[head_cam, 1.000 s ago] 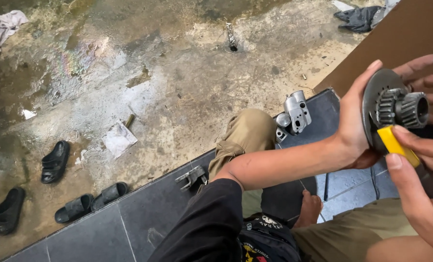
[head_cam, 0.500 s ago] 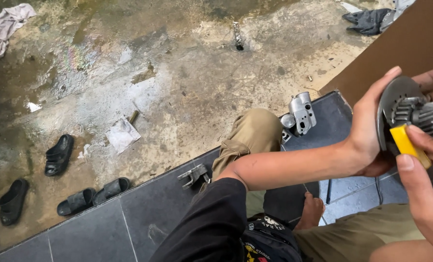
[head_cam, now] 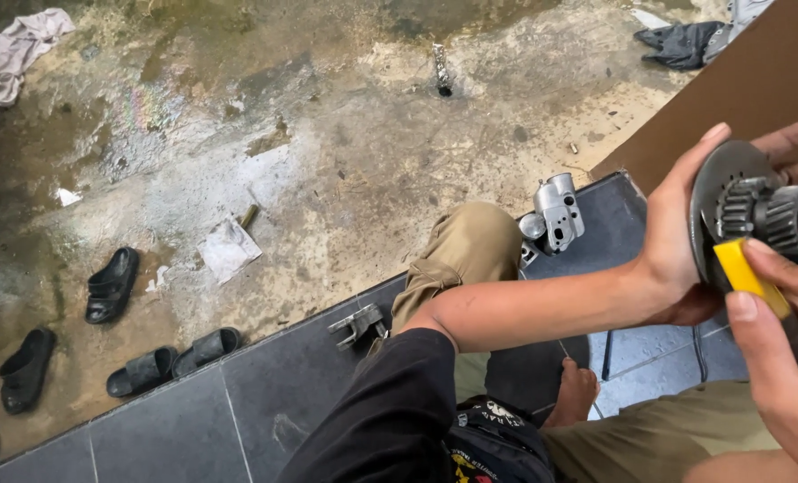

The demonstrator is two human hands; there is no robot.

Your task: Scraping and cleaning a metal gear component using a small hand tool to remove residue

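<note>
At the right edge of the head view, both hands meet around one part: a gear (head_cam: 756, 215), a dark toothed cylinder standing out from a round, perforated metal disc. The left hand (head_cam: 676, 241) is clamped on the disc's near rim, thumb up along the edge and palm behind it, so the part sits just right of that hand and touching it. The gear's long axis runs roughly level, pointing from the disc toward the right edge of the frame, its hollow bore facing that way. The right hand (head_cam: 783, 358) comes up from below and grips a tool (head_cam: 749, 275) with a yellow handle, fingers wrapped round it; the yellow end rests against the underside of the gear where teeth meet disc (the working tip is hidden, so its kind cannot be told). Of the two, the left hand carries the part; the right only reaches it through the tool. More fingertips show behind the disc at the top right, though whose they are cannot be told.

Below the forearm lie the person's bent knee in tan cloth and a bare foot on dark tiles (head_cam: 193, 420). A grey metal casting (head_cam: 555, 215) sits on the tiles near the knee, well apart from the hands, and a smaller bracket (head_cam: 358, 324) lies at the tile edge. Black sandals (head_cam: 113, 284) are scattered on the stained concrete beyond.
</note>
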